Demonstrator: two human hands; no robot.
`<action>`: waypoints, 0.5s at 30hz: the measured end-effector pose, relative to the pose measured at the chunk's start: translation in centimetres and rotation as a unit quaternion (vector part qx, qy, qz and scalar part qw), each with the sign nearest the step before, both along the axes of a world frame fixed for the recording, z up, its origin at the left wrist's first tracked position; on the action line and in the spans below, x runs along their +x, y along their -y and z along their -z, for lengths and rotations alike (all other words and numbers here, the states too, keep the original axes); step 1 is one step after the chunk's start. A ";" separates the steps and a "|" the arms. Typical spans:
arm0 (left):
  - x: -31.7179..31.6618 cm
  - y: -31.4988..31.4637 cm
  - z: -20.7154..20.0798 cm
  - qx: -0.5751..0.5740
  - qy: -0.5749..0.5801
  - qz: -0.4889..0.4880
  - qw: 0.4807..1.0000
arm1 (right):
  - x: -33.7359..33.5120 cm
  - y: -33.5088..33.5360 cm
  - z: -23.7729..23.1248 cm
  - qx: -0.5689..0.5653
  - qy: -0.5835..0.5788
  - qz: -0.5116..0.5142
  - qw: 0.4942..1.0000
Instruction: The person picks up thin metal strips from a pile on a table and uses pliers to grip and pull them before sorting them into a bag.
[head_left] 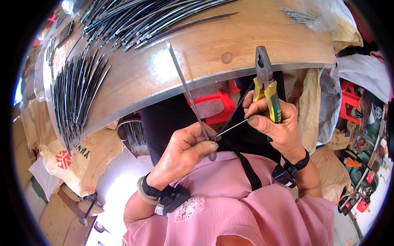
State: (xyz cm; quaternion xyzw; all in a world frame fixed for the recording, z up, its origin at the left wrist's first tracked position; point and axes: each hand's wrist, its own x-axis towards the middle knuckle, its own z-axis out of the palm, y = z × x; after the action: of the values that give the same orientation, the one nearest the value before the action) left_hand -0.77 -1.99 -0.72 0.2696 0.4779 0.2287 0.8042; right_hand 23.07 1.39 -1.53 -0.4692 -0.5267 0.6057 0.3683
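Note:
My left hand (186, 149) is closed around the lower part of a long, narrow metal strip (182, 78), which slants up and to the left over the wooden table's edge. Between its thumb and fingers also sits one end of a thin, straight metal wire (233, 127). The wire's other end is pinched by the thumb and a finger of my right hand (275, 121). That same hand has combination pliers (267, 82) with yellow-green handles tucked in its grip, their dark jaws pointing up and apart from the wire. Both hands are above my lap.
Dark metal strips (135, 22) lie heaped on the wooden table (230, 39), and another bundle (76, 94) hangs over its left corner. Thin wires (301, 16) lie at the far right. Below are a red stool (217, 104) and a bucket (133, 137) of thin pieces.

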 end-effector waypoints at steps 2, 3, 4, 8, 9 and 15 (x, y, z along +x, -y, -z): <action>-0.1 -0.1 -0.1 -0.010 0.002 -0.001 1.000 | 0.4 -0.4 -0.4 0.046 0.049 -0.030 0.997; -0.2 -0.1 -0.1 -0.007 0.005 0.003 1.000 | 0.5 -0.4 -0.7 0.058 0.078 -0.052 0.994; -0.2 -0.2 -0.1 -0.005 0.007 0.008 1.000 | 0.5 -0.4 -1.0 0.069 0.108 -0.073 0.989; 0.0 -0.2 -0.3 0.001 -0.022 0.044 0.999 | -0.1 -0.3 -2.2 0.154 0.209 -0.105 0.960; -0.1 -0.3 -0.5 -0.011 -0.035 0.059 0.998 | -0.3 -0.4 -2.5 0.189 0.233 -0.107 0.948; -0.1 0.3 -0.6 0.012 -0.063 0.076 0.995 | -0.1 -2.5 -3.1 0.367 0.329 -0.185 0.850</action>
State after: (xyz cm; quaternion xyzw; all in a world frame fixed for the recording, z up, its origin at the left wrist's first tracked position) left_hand -0.83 -2.30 -0.08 0.3280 0.5029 0.1553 0.7844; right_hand 22.92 3.85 1.54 -0.3658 -0.8781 0.2350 0.1999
